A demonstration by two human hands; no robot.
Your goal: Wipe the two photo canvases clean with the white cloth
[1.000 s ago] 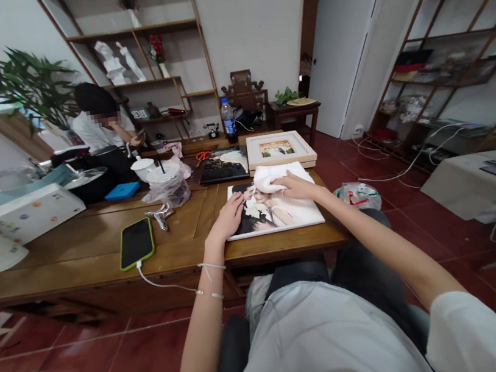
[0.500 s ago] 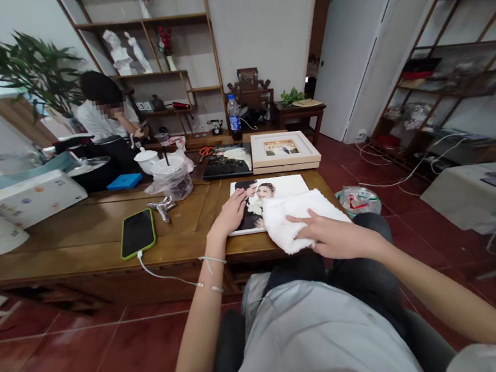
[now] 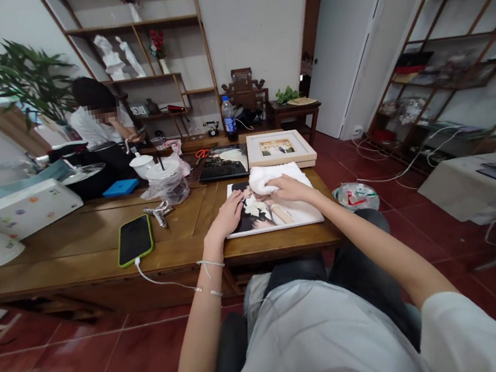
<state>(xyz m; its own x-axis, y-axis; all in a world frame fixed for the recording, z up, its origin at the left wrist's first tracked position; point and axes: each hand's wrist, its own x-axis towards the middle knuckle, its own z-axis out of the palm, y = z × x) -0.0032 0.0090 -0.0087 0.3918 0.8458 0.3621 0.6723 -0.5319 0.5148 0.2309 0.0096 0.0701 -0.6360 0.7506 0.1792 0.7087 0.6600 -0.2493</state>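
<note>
A white-edged photo panel with a printed couple lies flat at the table's front right. My left hand rests on the panel's left side, fingers stretched out and holding nothing. My right hand presses a folded white towel onto the panel's upper part, fingers closed over the cloth. The towel and hand hide the printed heads. Just behind the panel are a dark photo panel and a pale framed picture.
On the wooden table are a charging phone, a metal object, a bagged cup, a blue box, orange-handled scissors and a bottle. A person sits at the back left. A bag stands right of the table.
My right hand has carried the towel away from me, from the panel's lower right to its top edge, uncovering the lower part of the print. My left hand stays on the left side.
</note>
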